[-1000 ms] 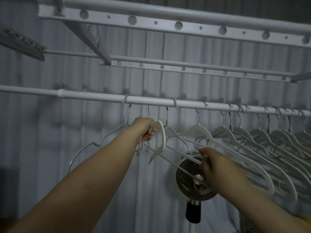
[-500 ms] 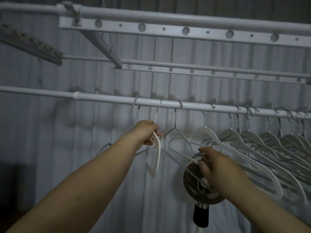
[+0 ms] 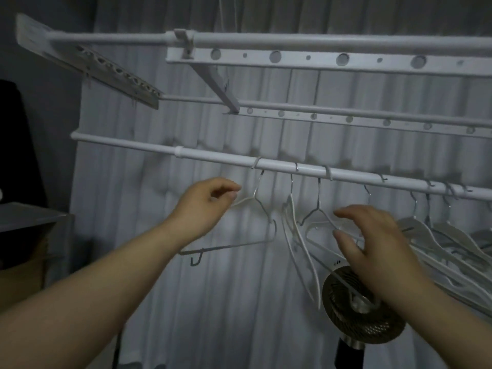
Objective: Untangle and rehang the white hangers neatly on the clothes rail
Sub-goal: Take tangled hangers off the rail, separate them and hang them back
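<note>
The white clothes rail [image 3: 213, 157] runs across the view in front of a pale curtain. At its left end hangs a thin wire hanger [image 3: 262, 209]; my left hand [image 3: 205, 206] pinches its left shoulder. To the right a white plastic hanger [image 3: 300, 243] hangs edge-on from the rail, free of both hands. My right hand [image 3: 372, 243] has its fingers spread over the shoulder of the third hanger [image 3: 319, 226] and grips nothing. Several more white hangers [image 3: 439, 235] crowd the rail at the right, slanted and overlapping.
A round fan [image 3: 364, 315] on a stand sits below my right hand, behind the hangers. Above the rail are two perforated rack bars [image 3: 319, 59] and a slanted bracket [image 3: 218, 86]. A dark shelf [image 3: 26, 217] stands at the left.
My left hand let go of the white plastic hanger, which now hangs on the rail, and moved left to the wire hanger. My right hand opened and lifted. The view shifted left.
</note>
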A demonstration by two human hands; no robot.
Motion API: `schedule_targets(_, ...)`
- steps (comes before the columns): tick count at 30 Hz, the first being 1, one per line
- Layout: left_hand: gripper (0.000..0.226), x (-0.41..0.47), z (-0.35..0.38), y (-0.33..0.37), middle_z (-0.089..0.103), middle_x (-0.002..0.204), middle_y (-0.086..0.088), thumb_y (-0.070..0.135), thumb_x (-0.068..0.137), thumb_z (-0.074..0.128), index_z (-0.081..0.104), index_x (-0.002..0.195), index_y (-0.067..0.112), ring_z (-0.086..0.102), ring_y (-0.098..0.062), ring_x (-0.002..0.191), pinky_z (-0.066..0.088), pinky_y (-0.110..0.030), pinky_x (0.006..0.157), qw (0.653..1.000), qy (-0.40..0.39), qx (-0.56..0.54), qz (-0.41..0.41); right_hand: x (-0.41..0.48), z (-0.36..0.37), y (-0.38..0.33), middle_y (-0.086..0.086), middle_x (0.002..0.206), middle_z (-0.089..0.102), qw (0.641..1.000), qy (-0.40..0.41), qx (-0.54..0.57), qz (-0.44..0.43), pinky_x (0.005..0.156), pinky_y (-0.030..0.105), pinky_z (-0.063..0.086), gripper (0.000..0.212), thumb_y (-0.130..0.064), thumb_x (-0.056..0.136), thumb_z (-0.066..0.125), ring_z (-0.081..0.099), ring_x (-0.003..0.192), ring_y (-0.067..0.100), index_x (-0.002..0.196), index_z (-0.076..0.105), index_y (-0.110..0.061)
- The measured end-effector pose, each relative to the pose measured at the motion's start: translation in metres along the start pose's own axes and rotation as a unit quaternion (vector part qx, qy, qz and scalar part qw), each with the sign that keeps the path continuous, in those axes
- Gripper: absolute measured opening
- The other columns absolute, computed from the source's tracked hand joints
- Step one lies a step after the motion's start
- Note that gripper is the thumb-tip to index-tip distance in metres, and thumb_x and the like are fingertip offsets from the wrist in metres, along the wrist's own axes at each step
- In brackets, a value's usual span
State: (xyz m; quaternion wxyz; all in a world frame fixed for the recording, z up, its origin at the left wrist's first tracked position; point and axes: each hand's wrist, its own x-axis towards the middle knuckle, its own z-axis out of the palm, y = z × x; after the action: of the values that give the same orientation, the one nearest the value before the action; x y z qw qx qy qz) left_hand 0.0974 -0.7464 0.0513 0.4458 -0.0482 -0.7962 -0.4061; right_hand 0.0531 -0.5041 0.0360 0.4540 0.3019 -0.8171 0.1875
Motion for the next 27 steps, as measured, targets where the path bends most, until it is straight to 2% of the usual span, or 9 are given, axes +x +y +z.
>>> schedule_targets(2, 0.016, 0.014, -0.025, -0.011, 0.062, 0.079, 0.01, 0.007, 0.087, 0.055, 0.068, 0.096, 0.008, 0.055, 0.016, 0.064, 0.037, 0.003, 0.063, 0.999, 0.016, 0.028, 0.015, 0.017, -0.002, -0.011, 0.014, 0.112, 0.065, 1.0, -0.017, -0.008, -0.016, 0.09, 0.028, 0.032, 0.029, -0.012, 0.083, 0.063, 0.055, 0.11, 0.035, 0.11, 0.064, -0.004)
schedule_targets(5, 0.02, 0.045, -0.054, -0.037, 0.065, 0.095, -0.002, 0.009, 0.089, 0.053, 0.068, 0.101, 0.008, 0.058, -0.009, 0.084, 0.04, -0.016, 0.071, 0.994, 0.057, 0.088, 0.017, 0.05, 0.006, -0.028, 0.005, 0.13, 0.054, 0.998, -0.049, 0.002, -0.026, 0.092, 0.016, 0.025, 0.039, -0.02, 0.088, 0.056, 0.042, 0.125, 0.02, 0.127, 0.052, -0.013)
schedule_targets(9, 0.025, 0.092, -0.079, -0.092, 0.061, 0.118, -0.012, 0.013, 0.089, 0.052, 0.065, 0.109, 0.005, 0.055, -0.029, 0.11, 0.04, -0.03, 0.092, 0.984, 0.063, 0.164, 0.009, 0.1, 0.035, -0.061, 0.009, 0.128, 0.055, 0.998, -0.045, 0.0, 0.037, 0.079, 0.02, 0.028, 0.04, -0.027, 0.09, 0.052, 0.049, 0.117, 0.024, 0.128, 0.05, -0.014)
schedule_targets(13, 0.042, 0.131, -0.101, -0.135, 0.055, 0.129, -0.018, 0.029, 0.089, 0.051, 0.055, 0.122, 0.003, 0.05, -0.034, 0.119, 0.035, -0.039, 0.101, 0.96, 0.059, 0.266, 0.067, 0.152, 0.073, -0.082, 0.009, 0.138, 0.048, 0.994, -0.07, -0.024, 0.078, 0.099, 0.032, 0.036, 0.051, -0.033, 0.091, 0.049, 0.045, 0.125, 0.026, 0.137, 0.039, -0.013)
schedule_targets(15, 0.061, 0.151, -0.106, -0.145, 0.051, 0.134, -0.017, 0.04, 0.08, 0.041, 0.05, 0.128, 0.004, 0.048, -0.034, 0.123, 0.032, -0.04, 0.104, 0.95, 0.039, 0.292, 0.102, 0.168, 0.086, -0.086, 0.01, 0.143, 0.042, 0.99, -0.092, -0.041, 0.1, 0.103, 0.035, 0.036, 0.058, -0.036, 0.091, 0.049, 0.042, 0.128, 0.027, 0.141, 0.032, -0.014)
schedule_targets(17, 0.061, 0.169, -0.106, -0.156, 0.047, 0.139, -0.014, 0.044, 0.085, 0.039, 0.044, 0.133, 0.008, 0.043, -0.031, 0.129, 0.027, -0.038, 0.107, 0.944, 0.012, 0.311, 0.105, 0.177, 0.098, -0.085, 0.011, 0.143, 0.042, 0.983, -0.118, -0.068, 0.12, 0.103, 0.036, 0.037, 0.062, -0.038, 0.09, 0.051, 0.043, 0.127, 0.028, 0.142, 0.029, -0.013)
schedule_targets(19, 0.062, 0.181, -0.105, -0.167, 0.055, 0.132, -0.013, 0.054, 0.085, 0.034, 0.05, 0.129, 0.013, 0.047, -0.029, 0.124, 0.028, -0.035, 0.103, 0.937, -0.013, 0.331, 0.114, 0.18, 0.107, -0.084, 0.012, 0.138, 0.046, 0.974, -0.153, -0.095, 0.134, 0.101, 0.035, 0.037, 0.06, -0.038, 0.089, 0.053, 0.046, 0.124, 0.028, 0.139, 0.033, -0.012)
schedule_targets(22, 0.087, 0.19, -0.108, -0.178, 0.068, 0.108, -0.009, 0.064, 0.062, 0.009, 0.063, 0.112, 0.018, 0.059, -0.029, 0.105, 0.035, -0.034, 0.086, 0.923, -0.022, 0.342, 0.177, 0.181, 0.117, -0.084, 0.011, 0.129, 0.054, 0.969, -0.17, -0.112, 0.137, 0.096, 0.034, 0.04, 0.05, -0.035, 0.087, 0.057, 0.052, 0.114, 0.027, 0.13, 0.044, -0.013)
schedule_targets(27, 0.08, 0.189, -0.111, -0.185, 0.069, 0.105, -0.009, 0.063, 0.065, 0.016, 0.064, 0.111, 0.02, 0.059, -0.031, 0.102, 0.034, -0.034, 0.086, 0.927, 0.0, 0.326, 0.187, 0.182, 0.13, -0.094, 0.008, 0.126, 0.056, 0.98, -0.143, -0.095, 0.104, 0.094, 0.033, 0.041, 0.053, -0.032, 0.085, 0.061, 0.053, 0.112, 0.025, 0.132, 0.044, -0.016)
